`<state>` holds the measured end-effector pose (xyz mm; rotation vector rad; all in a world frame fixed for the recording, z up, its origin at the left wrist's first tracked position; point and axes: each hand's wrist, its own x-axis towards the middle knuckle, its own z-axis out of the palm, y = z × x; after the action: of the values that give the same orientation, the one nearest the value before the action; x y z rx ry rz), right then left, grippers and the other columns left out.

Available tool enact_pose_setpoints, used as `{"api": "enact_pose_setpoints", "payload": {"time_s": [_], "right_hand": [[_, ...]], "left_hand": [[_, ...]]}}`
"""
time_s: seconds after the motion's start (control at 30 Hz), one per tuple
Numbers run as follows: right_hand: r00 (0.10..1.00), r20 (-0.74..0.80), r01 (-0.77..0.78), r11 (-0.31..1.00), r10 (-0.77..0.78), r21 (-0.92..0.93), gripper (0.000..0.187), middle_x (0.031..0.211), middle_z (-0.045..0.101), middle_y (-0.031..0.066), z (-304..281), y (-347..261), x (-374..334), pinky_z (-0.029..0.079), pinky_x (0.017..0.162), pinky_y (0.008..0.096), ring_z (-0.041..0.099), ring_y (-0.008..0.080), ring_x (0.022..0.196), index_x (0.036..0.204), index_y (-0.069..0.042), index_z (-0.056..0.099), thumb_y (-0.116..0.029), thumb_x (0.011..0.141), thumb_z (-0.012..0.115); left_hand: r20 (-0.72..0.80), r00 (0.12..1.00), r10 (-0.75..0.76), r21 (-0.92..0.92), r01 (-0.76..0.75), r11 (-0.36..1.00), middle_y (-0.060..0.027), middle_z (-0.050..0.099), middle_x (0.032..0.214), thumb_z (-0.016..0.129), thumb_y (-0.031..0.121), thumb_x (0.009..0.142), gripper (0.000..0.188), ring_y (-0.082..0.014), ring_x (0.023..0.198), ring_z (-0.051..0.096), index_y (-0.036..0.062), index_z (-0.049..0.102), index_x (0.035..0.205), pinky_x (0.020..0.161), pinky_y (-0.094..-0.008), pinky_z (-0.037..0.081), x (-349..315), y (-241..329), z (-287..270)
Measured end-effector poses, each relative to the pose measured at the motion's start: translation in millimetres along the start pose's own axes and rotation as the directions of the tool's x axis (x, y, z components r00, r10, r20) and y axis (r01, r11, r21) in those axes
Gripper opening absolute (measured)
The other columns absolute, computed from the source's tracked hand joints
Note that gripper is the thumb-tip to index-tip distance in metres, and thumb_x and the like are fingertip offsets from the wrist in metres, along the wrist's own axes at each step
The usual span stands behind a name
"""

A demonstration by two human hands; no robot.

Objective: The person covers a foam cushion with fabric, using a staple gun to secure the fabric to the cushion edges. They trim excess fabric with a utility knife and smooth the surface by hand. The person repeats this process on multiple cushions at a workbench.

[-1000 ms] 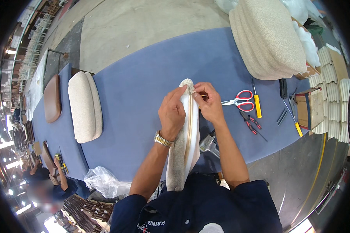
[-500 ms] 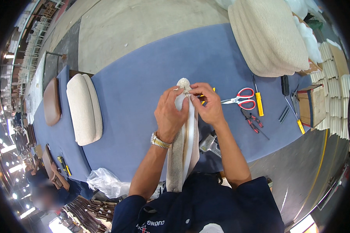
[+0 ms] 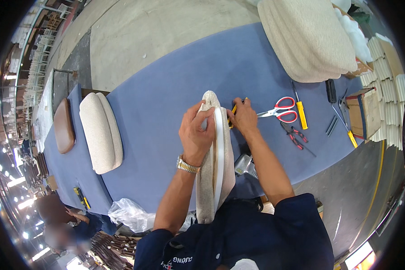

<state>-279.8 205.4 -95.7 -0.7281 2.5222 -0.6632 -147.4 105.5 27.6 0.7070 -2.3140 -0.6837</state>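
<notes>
A long beige fabric-covered pad (image 3: 227, 157) stands on edge against my body, its narrow side facing up. Along that side run a white strip (image 3: 219, 153) and a brownish edge. My left hand (image 3: 196, 135) is closed on the pad near its far end, thumb and fingers pinching the fabric beside the strip. Just right of the pad, my right hand (image 3: 245, 118) has its fingers closed around a yellow and black tool (image 3: 233, 110), mostly covered by the hand; its kind is unclear. Red-handled scissors (image 3: 279, 110) lie right of this hand.
On the blue table (image 3: 162, 108) lie pliers (image 3: 294, 136), a yellow-handled screwdriver (image 3: 302, 116) and a grey metal tool (image 3: 246, 166). Beige pads (image 3: 306, 40) are stacked far right; more pads (image 3: 101, 132) lie left. Clear plastic (image 3: 129, 215) sits at the near edge. Another person is lower left.
My right hand has left the pad's far end and moved right onto the yellow and black tool. My left hand still grips the pad. The view has shifted slightly.
</notes>
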Motion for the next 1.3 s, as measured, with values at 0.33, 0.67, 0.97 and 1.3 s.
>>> {"api": "enact_pose_setpoints", "payload": {"time_s": [0.33, 0.67, 0.97, 1.3], "right_hand": [[0.952, 0.017, -0.216, 0.634, 0.305, 0.743, 0.061, 0.119, 0.068, 0.0185, -18.7, 23.7, -11.5, 0.057, 0.088, 0.0386, 0.072, 0.0287, 0.098, 0.141, -0.01, 0.05, -0.002, 0.085, 0.072], [0.625, -0.46, 0.752, 0.645, -0.63, 0.139, 0.03, 0.12, 0.074, 0.0015, -136.6, -69.7, -38.7, 0.041, 0.108, 0.0425, 0.065, 0.0227, 0.117, 0.116, -0.011, 0.073, -0.004, 0.088, 0.067], [0.42, -0.434, 0.9, 0.427, -0.797, 0.086, 0.031, 0.116, 0.073, 0.0058, -145.4, -112.5, -14.8, 0.044, 0.106, 0.0435, 0.064, 0.0267, 0.116, 0.113, -0.01, 0.071, -0.003, 0.083, 0.066], [0.711, -0.578, 0.688, 0.568, -0.401, 0.453, 0.04, 0.13, 0.066, 0.0134, -122.7, -105.0, -29.9, 0.056, 0.09, 0.038, 0.07, 0.0294, 0.106, 0.127, -0.007, 0.068, 0.002, 0.087, 0.07]], "left_hand": [[-0.042, 0.993, -0.112, -0.133, 0.105, 0.986, -0.0149, 0.075, 0.121, 0.075, 0.004, 0.087, 0.013, -0.0266, 0.103, 0.075, 0.0098, 0.076, 0.098, 0.078, -0.0329, 0.059, -7.3, -11.8, -1.6], [0.038, 0.966, -0.254, -0.439, 0.244, 0.865, -0.0194, 0.064, 0.139, 0.074, 0.005, 0.089, 0.047, -0.0316, 0.124, 0.066, 0.0055, 0.065, 0.135, 0.104, -0.0369, 0.051, 5.2, 17.0, -23.6], [0.046, 0.985, 0.167, -0.044, -0.165, 0.985, -0.0185, 0.066, 0.137, 0.077, 0.0, 0.086, 0.057, -0.0305, 0.117, 0.07, 0.0038, 0.06, 0.141, 0.1, -0.0384, 0.057, 52.1, 28.4, -58.0], [0.063, 0.763, -0.643, -0.932, 0.275, 0.235, -0.0178, 0.063, 0.132, 0.057, 0.019, 0.108, 0.038, -0.0357, 0.119, 0.068, -0.0031, 0.053, 0.138, 0.1, -0.0409, 0.058, 3.6, -9.0, -9.6]]}}
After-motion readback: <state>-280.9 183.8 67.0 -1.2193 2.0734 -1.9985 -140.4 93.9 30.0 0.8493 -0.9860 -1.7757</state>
